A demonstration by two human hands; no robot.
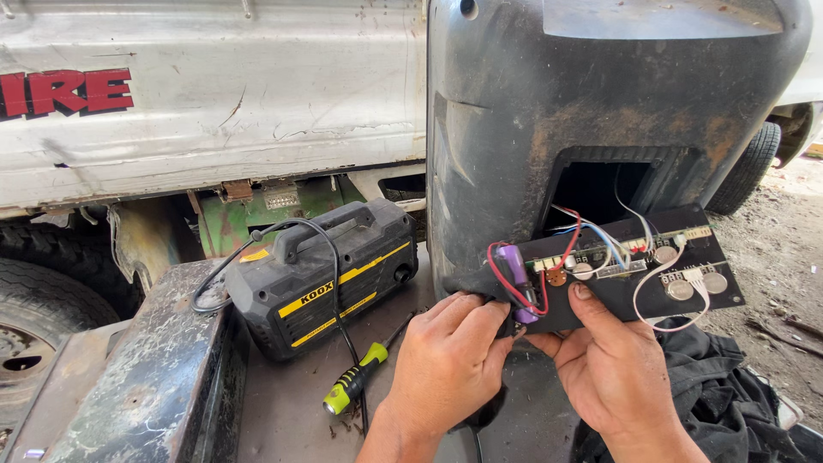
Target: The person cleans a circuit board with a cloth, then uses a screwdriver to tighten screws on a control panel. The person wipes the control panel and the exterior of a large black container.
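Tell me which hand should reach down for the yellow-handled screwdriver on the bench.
Left, probably. The left hand is nearer the screwdriver, which lies just beside that wrist. The right hand is farther off and grips the black circuit panel, thumb on its face, so letting go might drop it.

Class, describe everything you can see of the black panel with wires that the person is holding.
The black panel is a flat, dark rectangular board pulled out of the opening in the large black plastic housing. Its face carries round silvery parts, small white connectors, a purple cylinder at its left end, and red, blue and white wires leading back into the opening. It tilts slightly, held at its left end by the left hand and right hand.
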